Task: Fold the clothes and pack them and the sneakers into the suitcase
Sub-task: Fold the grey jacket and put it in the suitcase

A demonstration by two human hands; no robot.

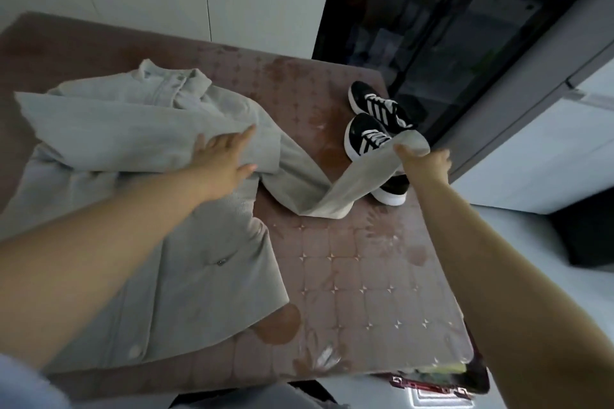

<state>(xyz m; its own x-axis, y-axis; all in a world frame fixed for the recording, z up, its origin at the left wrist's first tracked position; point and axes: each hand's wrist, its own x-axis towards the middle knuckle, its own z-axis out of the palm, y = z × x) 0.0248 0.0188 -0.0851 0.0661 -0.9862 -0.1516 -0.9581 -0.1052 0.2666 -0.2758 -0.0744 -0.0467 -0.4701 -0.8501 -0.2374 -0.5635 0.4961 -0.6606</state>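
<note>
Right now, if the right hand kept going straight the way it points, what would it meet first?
Probably the nearer sneaker, just beyond the right hand gripping the jacket sleeve; height is unclear, so it might pass over.

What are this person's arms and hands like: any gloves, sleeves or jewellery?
Both hands are bare: the left hand and right hand show no gloves, rings or watch. The left forearm and right forearm are uncovered. A patch of pale blue fabric at the lower left corner may be a short sleeve, but that is unclear.
</note>
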